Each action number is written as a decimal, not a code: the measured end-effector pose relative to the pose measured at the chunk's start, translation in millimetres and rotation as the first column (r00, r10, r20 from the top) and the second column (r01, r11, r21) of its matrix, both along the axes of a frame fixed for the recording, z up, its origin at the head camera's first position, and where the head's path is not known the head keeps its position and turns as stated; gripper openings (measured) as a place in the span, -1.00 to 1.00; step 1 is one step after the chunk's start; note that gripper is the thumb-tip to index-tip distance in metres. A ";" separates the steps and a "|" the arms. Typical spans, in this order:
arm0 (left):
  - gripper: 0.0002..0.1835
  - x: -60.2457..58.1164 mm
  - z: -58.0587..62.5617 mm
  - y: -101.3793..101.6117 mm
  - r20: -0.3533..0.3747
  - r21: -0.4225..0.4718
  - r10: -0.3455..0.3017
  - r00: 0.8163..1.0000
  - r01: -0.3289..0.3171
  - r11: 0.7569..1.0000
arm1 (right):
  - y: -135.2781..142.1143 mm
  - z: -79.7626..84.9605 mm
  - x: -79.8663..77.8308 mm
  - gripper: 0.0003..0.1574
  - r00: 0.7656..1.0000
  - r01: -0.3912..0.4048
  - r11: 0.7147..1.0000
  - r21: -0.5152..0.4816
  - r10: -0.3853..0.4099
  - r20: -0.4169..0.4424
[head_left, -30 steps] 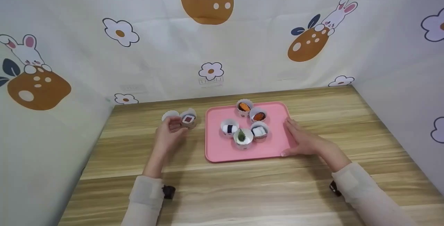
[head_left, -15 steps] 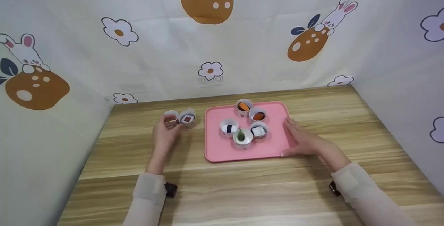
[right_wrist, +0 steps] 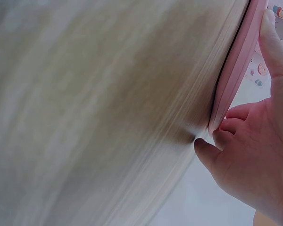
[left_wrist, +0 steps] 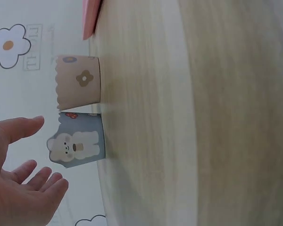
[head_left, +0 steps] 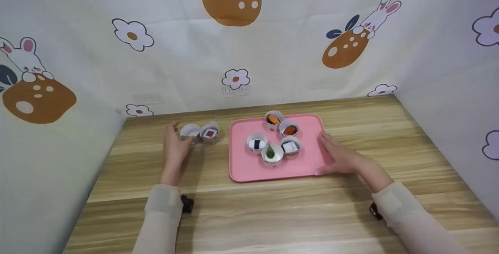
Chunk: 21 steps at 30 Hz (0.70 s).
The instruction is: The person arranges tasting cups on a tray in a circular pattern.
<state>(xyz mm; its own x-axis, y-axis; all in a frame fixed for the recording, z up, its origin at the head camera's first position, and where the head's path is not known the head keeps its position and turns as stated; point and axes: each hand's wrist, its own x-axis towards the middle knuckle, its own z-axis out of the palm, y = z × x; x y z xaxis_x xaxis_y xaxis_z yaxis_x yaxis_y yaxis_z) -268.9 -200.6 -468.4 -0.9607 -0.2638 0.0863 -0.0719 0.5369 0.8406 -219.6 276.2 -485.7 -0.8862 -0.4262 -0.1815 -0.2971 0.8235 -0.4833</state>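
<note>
My left hand (head_left: pixel 175 146) reaches around the left side of a paper cup (head_left: pixel 190 131) holding a piece that looks like toy sushi. In the left wrist view, that cup is grey with a bear (left_wrist: pixel 78 141), and the spread fingers stand slightly apart from it. Beside it is a brown flower-print cup (left_wrist: pixel 80 81); from above, a white-and-dark-red sushi piece (head_left: pixel 210 133) shows inside. My right hand (head_left: pixel 340 158) rests against the right edge of the pink tray (head_left: pixel 241 172), thumb near the front corner; the right wrist view shows fingertips touching the tray rim (right_wrist: pixel 233 70).
Several paper cups with sushi pieces stand on the tray, among them an orange-topped one (head_left: pixel 273 119), a red-topped one (head_left: pixel 290 130) and one with a green leaf (head_left: pixel 271 152). A patterned cloth wall (head_left: pixel 187 59) rises behind the wooden table (head_left: pixel 253 215).
My left hand has moved left from between the two cups to the left cup's outer side, uncovering that cup's inside. The right hand and tray have stayed in place.
</note>
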 end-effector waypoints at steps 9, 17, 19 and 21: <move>-0.14 -12.7 -9.5 -5.7 0.130 0.027 -0.060 0.990 0.057 0.998 | -0.2 2.5 0.9 0.52 1.000 0.004 1.000 0.005 -0.004 0.016; -0.14 -19.2 -14.1 -6.2 0.156 0.000 -0.074 0.985 0.075 0.997 | -0.1 2.0 -0.2 0.52 0.999 0.007 1.000 0.004 -0.007 0.032; -0.14 -21.2 -15.8 -6.3 0.168 -0.002 -0.072 0.983 0.074 0.997 | 0.4 1.5 -0.6 0.52 0.999 0.009 1.000 0.002 -0.009 0.034; -0.14 -22.6 -17.5 -6.4 0.182 0.001 -0.069 0.981 0.070 0.998 | 0.9 0.7 -0.9 0.53 0.999 0.009 1.000 0.002 -0.009 0.033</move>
<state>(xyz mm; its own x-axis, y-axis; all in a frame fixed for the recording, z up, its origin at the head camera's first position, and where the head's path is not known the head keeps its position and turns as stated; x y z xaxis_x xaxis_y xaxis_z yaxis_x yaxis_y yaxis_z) -291.5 -207.0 -485.9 -0.9765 -0.1956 -0.0907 -0.1859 0.5503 0.8140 -220.5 277.2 -485.0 -0.8835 -0.4181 -0.2111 -0.2740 0.8270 -0.4910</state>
